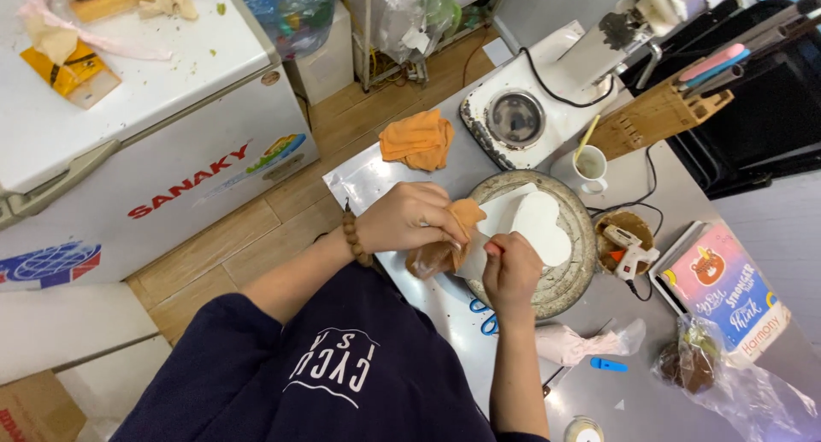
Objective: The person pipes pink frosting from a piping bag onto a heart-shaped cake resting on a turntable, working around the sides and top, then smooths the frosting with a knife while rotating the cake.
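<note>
While both hands (410, 218) (511, 275) grip what looks like a piping bag (445, 250), a pink-and-blue box (727, 292) lies right.

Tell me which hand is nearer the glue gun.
Right. The right hand rests on the turntable beside the heart-shaped white cake, closer to the glue gun. The left hand holds an orange cloth farther away.

An orange cloth (417, 140), white mug (592, 166), knife block (654, 117) and, seemingly, a glue gun (631, 252) lie around.
</note>
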